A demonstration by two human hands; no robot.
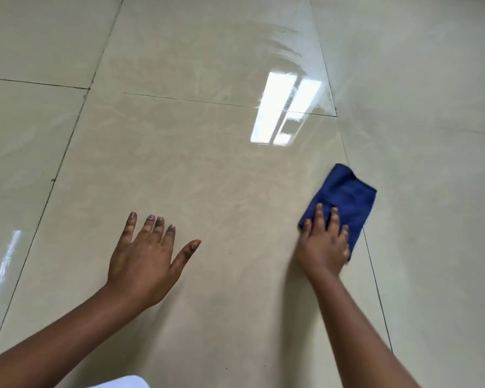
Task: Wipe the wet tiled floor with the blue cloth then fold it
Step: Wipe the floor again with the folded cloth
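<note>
A blue cloth, folded into a thick pad, lies on the glossy beige tiled floor at the right. My right hand presses flat on the cloth's near end, fingers spread over it; part of the cloth is hidden under the palm. My left hand rests open on the floor to the left, fingers apart, holding nothing. A wet sheen with smear marks shows on the tile farther ahead.
Dark grout lines cross the floor, one running just right of the cloth. A bright window reflection sits ahead of the cloth. A white piece of clothing shows at the bottom edge.
</note>
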